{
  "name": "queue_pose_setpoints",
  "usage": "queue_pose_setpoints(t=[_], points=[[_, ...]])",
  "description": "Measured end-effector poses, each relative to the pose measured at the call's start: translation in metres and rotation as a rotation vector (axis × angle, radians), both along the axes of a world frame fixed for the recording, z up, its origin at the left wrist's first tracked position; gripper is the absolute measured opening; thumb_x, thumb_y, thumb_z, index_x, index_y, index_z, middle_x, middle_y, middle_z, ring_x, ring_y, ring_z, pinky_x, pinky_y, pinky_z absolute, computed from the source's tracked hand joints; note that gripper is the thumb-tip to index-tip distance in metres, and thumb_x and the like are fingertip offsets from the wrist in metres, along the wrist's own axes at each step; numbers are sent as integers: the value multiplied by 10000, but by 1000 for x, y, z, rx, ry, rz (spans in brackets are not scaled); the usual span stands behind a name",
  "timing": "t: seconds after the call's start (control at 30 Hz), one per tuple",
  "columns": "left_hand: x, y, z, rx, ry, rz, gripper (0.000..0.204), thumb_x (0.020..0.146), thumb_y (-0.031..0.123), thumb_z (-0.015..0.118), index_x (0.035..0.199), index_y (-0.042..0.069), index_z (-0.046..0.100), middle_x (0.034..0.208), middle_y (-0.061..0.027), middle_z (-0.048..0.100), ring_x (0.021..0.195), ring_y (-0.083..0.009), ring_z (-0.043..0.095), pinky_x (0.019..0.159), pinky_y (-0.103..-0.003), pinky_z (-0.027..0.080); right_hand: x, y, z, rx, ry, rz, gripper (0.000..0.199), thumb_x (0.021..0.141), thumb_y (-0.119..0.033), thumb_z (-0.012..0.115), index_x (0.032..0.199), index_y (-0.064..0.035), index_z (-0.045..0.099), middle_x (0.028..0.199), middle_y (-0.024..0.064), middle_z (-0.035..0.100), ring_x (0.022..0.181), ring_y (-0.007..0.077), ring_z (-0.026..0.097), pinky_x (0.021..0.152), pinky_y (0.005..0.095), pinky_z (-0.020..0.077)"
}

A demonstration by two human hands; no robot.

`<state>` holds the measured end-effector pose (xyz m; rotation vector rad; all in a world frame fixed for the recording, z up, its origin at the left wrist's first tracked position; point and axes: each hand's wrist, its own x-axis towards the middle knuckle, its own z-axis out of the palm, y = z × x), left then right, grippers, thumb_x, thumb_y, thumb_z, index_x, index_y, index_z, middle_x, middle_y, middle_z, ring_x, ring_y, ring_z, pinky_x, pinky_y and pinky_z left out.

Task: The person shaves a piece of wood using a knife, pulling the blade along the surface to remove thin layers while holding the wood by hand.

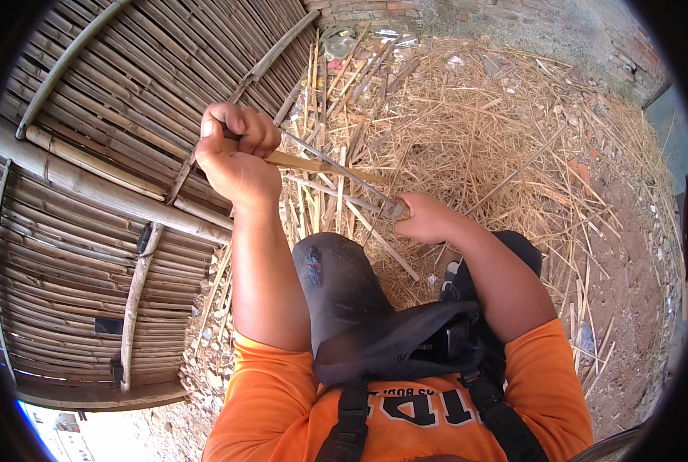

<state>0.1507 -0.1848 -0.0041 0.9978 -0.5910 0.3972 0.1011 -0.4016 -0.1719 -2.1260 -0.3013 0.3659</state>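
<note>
My left hand (240,150), raised at left of centre, is closed round a flat pale bamboo strip (301,162). The strip's free part slants right, out over the straw. Near the middle my right hand (425,217) grips the handle of a long-bladed knife (359,182), seen nearly edge-on as a thin grey line. Its blade reaches up and left, crossing the strip; whether the two touch I cannot tell. The blade's far end lies close to my left hand's fingers.
A slatted bamboo wall (113,85) with thick poles stands close on the left. Straw and bamboo shavings (467,123) cover the ground ahead, with loose strips among them. A brick wall (505,17) closes the far side. My bent knee (332,269) is below my hands.
</note>
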Motion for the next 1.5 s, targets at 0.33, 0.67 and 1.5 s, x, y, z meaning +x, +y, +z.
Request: queue_pose_setpoints(t=[0.33,0.67,1.5], points=[[-2,-11,1,42,-34,-42,283,873,363,468,762,107,424,558,7,259,496,-116,210,467,-279,200,-12,-2,14,116,15,-23,481,779,-205,691,1195,19,601,803,161,659,686,255,641,660,364,504],[-3,-19,-4,87,-38,-130,303,896,381,463,778,104,424,551,14,255,499,-115,222,468,-280,212,-12,-6,2,175,-146,-4,485,780,-188,692,1210,14,595,827,160,653,699,243,648,641,366,501],[-2,-3,-4,49,-35,-124,315,855,391,508,768,102,418,553,16,254,506,-111,212,464,-272,201,-17,-5,29,23,45,-9,522,773,-203,675,1241,8,580,810,142,652,745,243,646,691,372,505]])
